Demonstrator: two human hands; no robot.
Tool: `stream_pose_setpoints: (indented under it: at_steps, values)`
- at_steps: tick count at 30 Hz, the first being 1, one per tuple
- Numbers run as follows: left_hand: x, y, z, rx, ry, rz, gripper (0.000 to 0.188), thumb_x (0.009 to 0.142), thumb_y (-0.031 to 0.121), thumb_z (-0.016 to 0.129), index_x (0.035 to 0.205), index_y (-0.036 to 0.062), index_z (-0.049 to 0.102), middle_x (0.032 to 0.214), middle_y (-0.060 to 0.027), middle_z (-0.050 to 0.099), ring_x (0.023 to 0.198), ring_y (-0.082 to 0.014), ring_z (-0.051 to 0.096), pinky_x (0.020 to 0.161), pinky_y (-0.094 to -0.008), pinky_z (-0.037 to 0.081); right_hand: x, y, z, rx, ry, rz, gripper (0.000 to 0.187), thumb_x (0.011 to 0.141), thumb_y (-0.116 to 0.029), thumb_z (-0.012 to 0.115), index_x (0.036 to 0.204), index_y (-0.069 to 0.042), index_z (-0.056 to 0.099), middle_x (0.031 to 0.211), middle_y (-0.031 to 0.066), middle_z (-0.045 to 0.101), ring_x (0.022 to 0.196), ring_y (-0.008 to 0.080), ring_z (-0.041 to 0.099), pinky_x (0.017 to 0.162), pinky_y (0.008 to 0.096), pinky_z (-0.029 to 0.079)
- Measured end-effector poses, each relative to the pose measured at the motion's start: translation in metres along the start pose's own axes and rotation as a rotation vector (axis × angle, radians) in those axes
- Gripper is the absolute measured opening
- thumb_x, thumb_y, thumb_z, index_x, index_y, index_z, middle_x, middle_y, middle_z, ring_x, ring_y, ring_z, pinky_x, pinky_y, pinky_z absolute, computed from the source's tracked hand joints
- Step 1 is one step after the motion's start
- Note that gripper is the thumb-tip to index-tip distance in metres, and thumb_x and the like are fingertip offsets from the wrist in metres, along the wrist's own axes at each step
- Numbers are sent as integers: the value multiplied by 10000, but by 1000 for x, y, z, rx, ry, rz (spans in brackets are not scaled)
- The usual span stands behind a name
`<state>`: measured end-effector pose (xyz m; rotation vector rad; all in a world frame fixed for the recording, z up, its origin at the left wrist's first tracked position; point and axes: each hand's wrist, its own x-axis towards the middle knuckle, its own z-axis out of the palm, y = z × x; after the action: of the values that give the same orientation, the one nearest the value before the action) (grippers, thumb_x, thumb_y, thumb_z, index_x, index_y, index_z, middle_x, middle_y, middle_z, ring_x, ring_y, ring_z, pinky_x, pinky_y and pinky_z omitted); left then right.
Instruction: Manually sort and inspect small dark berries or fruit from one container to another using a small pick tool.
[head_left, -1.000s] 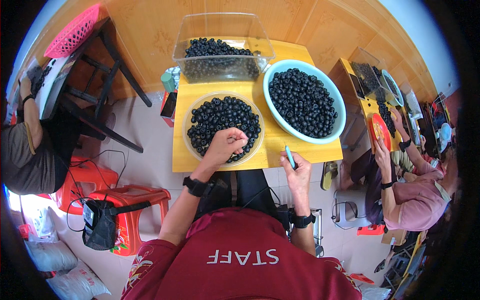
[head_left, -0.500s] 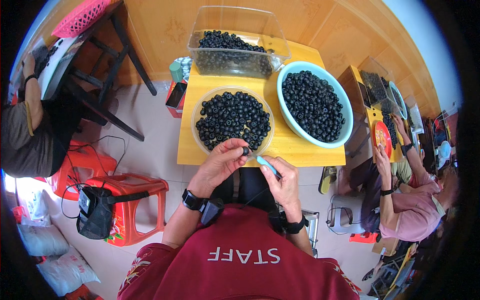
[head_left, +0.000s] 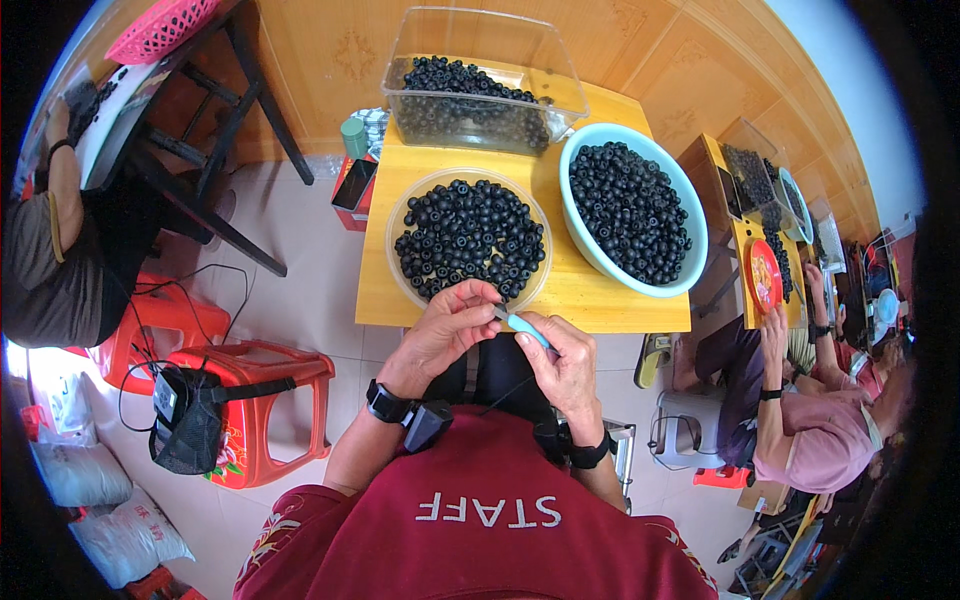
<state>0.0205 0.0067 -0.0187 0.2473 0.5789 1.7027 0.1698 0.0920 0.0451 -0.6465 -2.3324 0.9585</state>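
From the head camera, both hands had come together at the near edge of the yellow table (head_left: 590, 300). The left hand (head_left: 440, 335) was curled shut, pinching something too small to tell. The right hand (head_left: 562, 362) was closed around a light blue tool (head_left: 524, 325), its tip touching the left fingers. A second before, the left hand was in the round tray of dark berries (head_left: 468, 240), well apart from the right. So it had likely picked one berry to work on.

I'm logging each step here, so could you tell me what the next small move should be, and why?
Probably bring the light blue tool in the right hand onto the piece pinched by the left hand: both meet at the table edge, the tool tip reaching those fingers.
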Motion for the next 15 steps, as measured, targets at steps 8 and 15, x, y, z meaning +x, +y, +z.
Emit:
stream_pose_setpoints:
  at_steps: [8, 15]
  values:
    - [-2, 1, 6, -3, -16, 2, 114, 817, 41, 609, 918, 34, 557, 819, -53, 593, 699, -133, 607, 638, -236, 504, -1, 2, -2, 24, 12, -33, 151, 787, -127, 629, 912, -45, 649, 647, 107, 580, 496, 200, 541, 471, 298, 416]
    - [-12, 17, 42, 18, -253, -16, 117, 792, 29, 627, 885, 32, 556, 839, -70, 601, 682, -118, 578, 627, -226, 488, -1, 57, -14, -152, 195, 110, 168, 806, -114, 608, 910, 14, 643, 707, 153, 622, 592, 249, 598, 547, 327, 457]
